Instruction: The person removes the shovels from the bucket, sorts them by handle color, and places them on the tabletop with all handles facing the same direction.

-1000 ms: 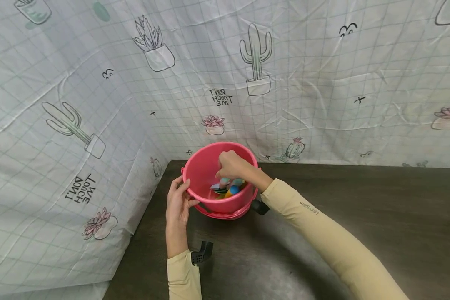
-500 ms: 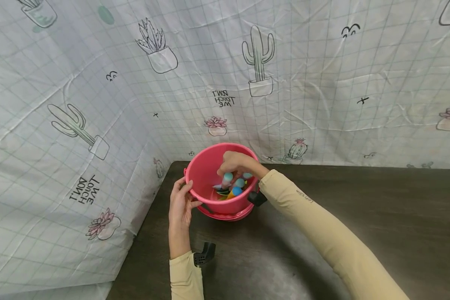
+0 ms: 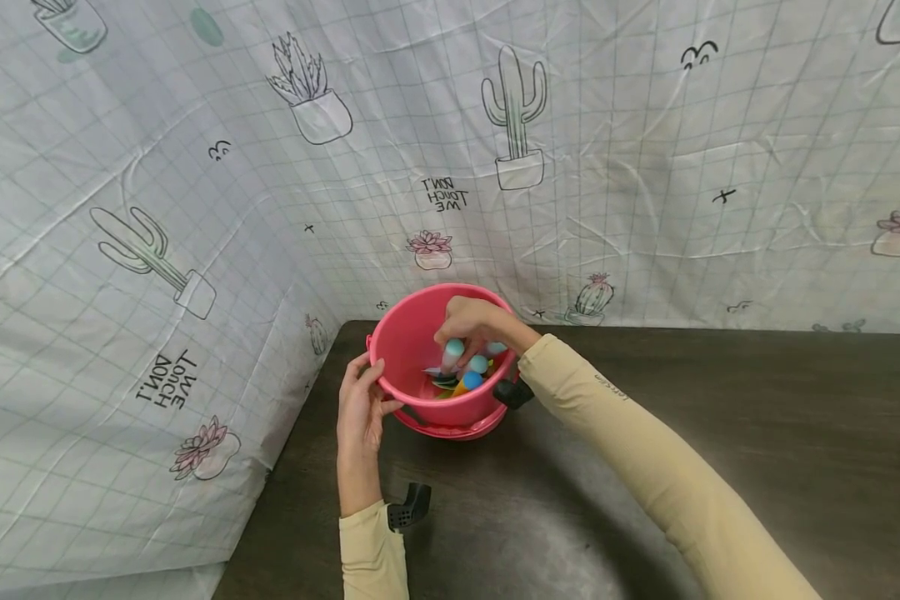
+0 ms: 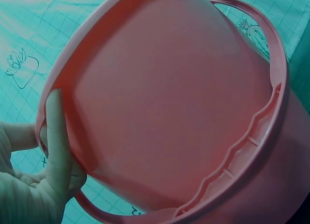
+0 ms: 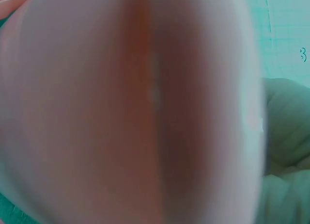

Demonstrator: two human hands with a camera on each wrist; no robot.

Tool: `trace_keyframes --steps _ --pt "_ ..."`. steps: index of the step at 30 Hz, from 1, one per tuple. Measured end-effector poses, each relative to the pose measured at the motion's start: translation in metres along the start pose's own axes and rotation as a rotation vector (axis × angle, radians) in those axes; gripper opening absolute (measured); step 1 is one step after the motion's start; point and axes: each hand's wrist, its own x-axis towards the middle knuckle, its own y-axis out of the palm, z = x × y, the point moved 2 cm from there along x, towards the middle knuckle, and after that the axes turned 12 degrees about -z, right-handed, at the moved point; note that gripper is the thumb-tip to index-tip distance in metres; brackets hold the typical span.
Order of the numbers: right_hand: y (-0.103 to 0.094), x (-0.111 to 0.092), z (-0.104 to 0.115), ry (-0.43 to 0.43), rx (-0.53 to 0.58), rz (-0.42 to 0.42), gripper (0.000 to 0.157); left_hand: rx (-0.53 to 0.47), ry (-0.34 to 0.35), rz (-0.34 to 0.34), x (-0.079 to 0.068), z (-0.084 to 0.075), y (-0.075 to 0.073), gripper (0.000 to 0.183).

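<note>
A pink bucket [image 3: 405, 350] with a pink handle stands on the dark table, near the wall corner. My left hand [image 3: 359, 408] grips its left rim, thumb over the edge; in the left wrist view the left hand [image 4: 53, 156] holds the rim beside the handle. Inside the bucket, my right hand [image 3: 471, 321] reaches down with curled fingers and appears to pinch a pale tube with a round teal top [image 3: 453, 350]. Beside it lie an orange piece with a blue round top [image 3: 471, 381] and another teal-topped piece [image 3: 477, 364]. The bucket wall [image 5: 97, 112] blocks the right wrist view.
The dark table [image 3: 555, 500] extends to the right and toward me. A white cloth with cactus prints [image 3: 630, 167] hangs behind and along the left. Several small pieces, some dark and some yellow-green, lie at the bucket's bottom, partly hidden.
The teal-topped tube by my right hand has risen a little relative to the other pieces. My right hand has shifted slightly right, and more pieces show. My left hand stays on the rim.
</note>
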Motion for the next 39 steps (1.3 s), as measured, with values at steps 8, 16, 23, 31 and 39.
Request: trace_keyframes --steps 8,16,23,31,39 --pt "-0.004 0.0 -0.002 0.013 0.126 0.014 0.033 -0.011 0.005 0.002 0.0 0.0 0.0 0.036" --pt "-0.01 -0.007 -0.009 -0.011 0.207 0.003 0.024 0.003 0.011 -0.026 0.0 0.001 0.0 0.034" --pt "-0.018 -0.022 -0.01 -0.052 0.226 0.005 0.021 -0.002 0.018 -0.03 -0.001 0.002 0.002 0.034" --pt "-0.03 -0.039 -0.012 -0.077 0.27 -0.027 0.025 -0.001 0.025 -0.054 -0.001 0.004 0.003 0.033" --pt "-0.041 -0.053 -0.016 -0.092 0.349 -0.065 0.025 0.007 0.026 -0.063 -0.003 0.003 0.006 0.036"
